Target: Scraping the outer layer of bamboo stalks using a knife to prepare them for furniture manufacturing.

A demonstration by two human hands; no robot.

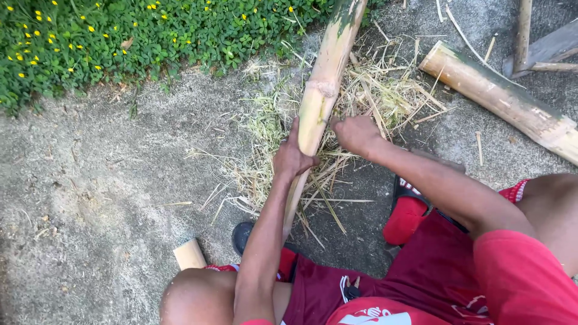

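Observation:
A long pale bamboo pole (325,78) runs from the top of the view down toward my knees, green at its far end. My left hand (292,157) is wrapped around its lower part. My right hand (356,133) is closed beside the pole on its right, fingers curled over the dry shavings; whether it holds a tool or strands I cannot tell. A heap of straw-like bamboo shavings (385,90) lies under and around the pole.
A second thick bamboo piece (503,99) lies at the right. A short cut bamboo stub (189,254) sits near my left knee. Green plants with yellow flowers (120,36) border the concrete ground. Grey wood pieces (542,48) lie at the top right. My feet wear red sandals (404,218).

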